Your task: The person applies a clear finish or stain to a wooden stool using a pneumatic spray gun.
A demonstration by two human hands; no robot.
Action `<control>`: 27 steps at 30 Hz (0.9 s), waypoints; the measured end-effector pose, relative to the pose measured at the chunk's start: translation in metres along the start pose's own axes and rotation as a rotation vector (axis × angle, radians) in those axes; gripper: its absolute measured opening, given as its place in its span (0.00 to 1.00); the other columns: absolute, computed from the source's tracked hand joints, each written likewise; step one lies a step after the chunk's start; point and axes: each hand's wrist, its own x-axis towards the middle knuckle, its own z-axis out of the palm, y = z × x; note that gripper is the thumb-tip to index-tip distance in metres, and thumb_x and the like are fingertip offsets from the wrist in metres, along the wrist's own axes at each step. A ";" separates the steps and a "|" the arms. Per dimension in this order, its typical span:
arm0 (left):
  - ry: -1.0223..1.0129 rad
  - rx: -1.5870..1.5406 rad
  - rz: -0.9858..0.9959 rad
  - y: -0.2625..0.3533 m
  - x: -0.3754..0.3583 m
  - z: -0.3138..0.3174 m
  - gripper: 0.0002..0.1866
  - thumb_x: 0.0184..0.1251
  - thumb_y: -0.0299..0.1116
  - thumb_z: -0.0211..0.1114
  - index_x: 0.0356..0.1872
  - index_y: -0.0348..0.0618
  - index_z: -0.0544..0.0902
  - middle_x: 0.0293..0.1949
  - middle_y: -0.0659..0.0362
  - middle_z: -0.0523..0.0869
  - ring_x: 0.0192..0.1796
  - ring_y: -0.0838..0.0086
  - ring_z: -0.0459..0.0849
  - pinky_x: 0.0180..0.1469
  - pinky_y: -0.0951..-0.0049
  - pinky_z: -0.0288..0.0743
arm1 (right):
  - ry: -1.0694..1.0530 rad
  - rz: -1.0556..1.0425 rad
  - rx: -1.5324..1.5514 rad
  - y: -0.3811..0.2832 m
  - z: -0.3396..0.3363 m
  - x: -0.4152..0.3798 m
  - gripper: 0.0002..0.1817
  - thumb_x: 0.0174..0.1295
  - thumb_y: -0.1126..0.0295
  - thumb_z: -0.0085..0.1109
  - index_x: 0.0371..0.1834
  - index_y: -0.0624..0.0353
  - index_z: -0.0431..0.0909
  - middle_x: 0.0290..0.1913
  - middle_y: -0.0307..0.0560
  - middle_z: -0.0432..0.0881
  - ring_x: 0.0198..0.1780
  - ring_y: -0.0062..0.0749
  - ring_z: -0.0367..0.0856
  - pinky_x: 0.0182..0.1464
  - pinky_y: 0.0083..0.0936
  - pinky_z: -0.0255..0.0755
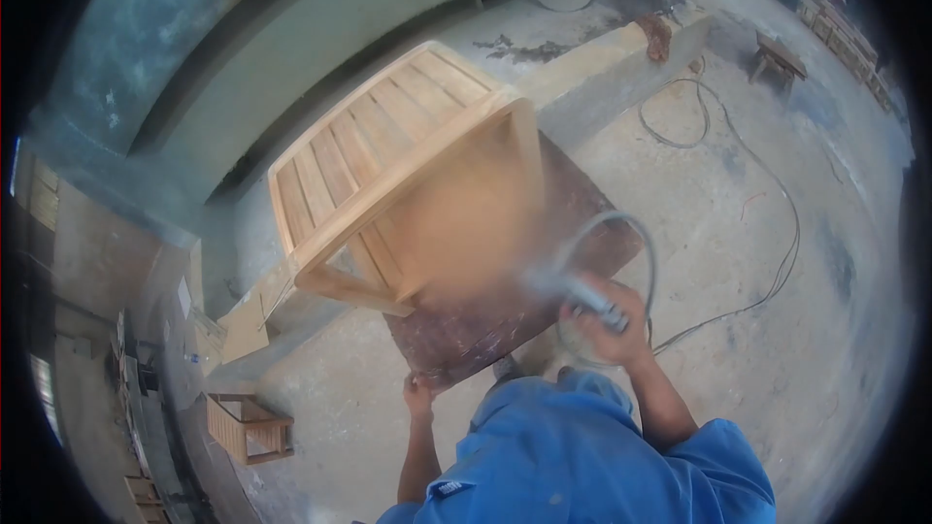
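Observation:
My right hand (621, 318) is closed around a spray gun (600, 303), whose front end points up and left and looks blurred. A thin hose (649, 243) loops beside it. Ahead of the gun, a slatted wooden chair or bench (381, 141) rests tilted on a dark reddish-brown board (466, 340). A tan haze blurs the space between the gun and the underside of the wooden frame. Down at the board's near left corner, my left hand (421, 392) grips the edge; its fingertips are partly hidden.
The hose (798, 233) trails across the concrete floor on the right. A low concrete ledge (621, 73) runs behind the board. At lower left stands a small slatted wooden piece (248, 427). A small stool (777, 58) sits far right, and a brown cloth (655, 37) hangs over the ledge.

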 end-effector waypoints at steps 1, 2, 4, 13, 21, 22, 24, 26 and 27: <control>0.048 -0.085 -0.015 0.008 0.009 -0.006 0.21 0.74 0.43 0.59 0.63 0.50 0.72 0.51 0.56 0.82 0.49 0.66 0.84 0.45 0.58 0.78 | -0.124 0.108 0.053 -0.008 0.018 -0.002 0.27 0.61 0.70 0.65 0.65 0.66 0.75 0.41 0.52 0.88 0.38 0.29 0.88 0.38 0.24 0.79; 0.090 -0.168 -0.029 0.034 0.013 -0.008 0.22 0.75 0.43 0.59 0.64 0.48 0.70 0.51 0.55 0.82 0.48 0.67 0.84 0.44 0.61 0.78 | -0.242 0.217 0.105 -0.015 0.038 -0.004 0.28 0.58 0.72 0.68 0.64 0.66 0.76 0.44 0.54 0.89 0.40 0.33 0.89 0.42 0.27 0.80; 0.159 -0.269 -0.047 0.073 0.020 -0.017 0.25 0.76 0.43 0.59 0.68 0.46 0.67 0.54 0.53 0.80 0.52 0.67 0.82 0.47 0.61 0.77 | -0.298 -0.009 0.130 -0.001 0.080 0.000 0.30 0.53 0.72 0.72 0.62 0.61 0.79 0.39 0.54 0.89 0.35 0.35 0.90 0.39 0.26 0.79; 0.190 -0.141 0.648 0.243 0.092 -0.021 0.31 0.80 0.45 0.53 0.73 0.36 0.59 0.67 0.46 0.70 0.67 0.61 0.71 0.69 0.60 0.64 | -0.038 0.143 -0.136 0.022 0.104 0.015 0.28 0.57 0.71 0.69 0.63 0.63 0.78 0.46 0.56 0.88 0.42 0.35 0.89 0.45 0.27 0.80; 0.294 -0.201 0.761 0.250 0.128 -0.014 0.25 0.78 0.46 0.58 0.56 0.30 0.71 0.49 0.52 0.77 0.51 0.70 0.75 0.59 0.68 0.70 | 0.381 0.212 -0.452 0.023 0.073 -0.005 0.25 0.60 0.69 0.66 0.62 0.66 0.78 0.34 0.48 0.84 0.33 0.24 0.81 0.39 0.23 0.74; 0.293 -0.181 0.753 0.249 0.127 -0.016 0.26 0.78 0.47 0.58 0.57 0.29 0.71 0.50 0.52 0.78 0.52 0.70 0.75 0.59 0.67 0.70 | 0.408 0.246 -0.458 0.017 0.073 -0.001 0.25 0.60 0.69 0.66 0.61 0.65 0.78 0.34 0.48 0.85 0.34 0.25 0.82 0.39 0.23 0.75; 0.325 -0.157 0.768 0.260 0.119 -0.015 0.27 0.78 0.47 0.58 0.59 0.28 0.71 0.52 0.50 0.79 0.53 0.69 0.76 0.60 0.67 0.70 | 0.439 0.119 -0.533 0.017 0.067 0.010 0.25 0.61 0.68 0.66 0.62 0.65 0.78 0.35 0.49 0.86 0.34 0.26 0.83 0.40 0.23 0.75; 0.388 -0.143 0.794 0.283 0.116 -0.006 0.29 0.77 0.48 0.58 0.60 0.28 0.71 0.54 0.49 0.79 0.54 0.68 0.77 0.61 0.67 0.70 | 0.453 0.059 -0.612 0.011 0.062 0.029 0.26 0.61 0.67 0.67 0.62 0.64 0.78 0.37 0.50 0.87 0.35 0.27 0.84 0.41 0.23 0.76; 0.389 -0.109 0.743 0.288 0.127 -0.011 0.30 0.77 0.50 0.59 0.62 0.28 0.71 0.56 0.48 0.79 0.56 0.68 0.77 0.62 0.67 0.69 | 0.453 0.041 -0.588 0.012 0.062 0.034 0.26 0.61 0.67 0.68 0.63 0.64 0.77 0.37 0.50 0.87 0.35 0.27 0.84 0.41 0.23 0.76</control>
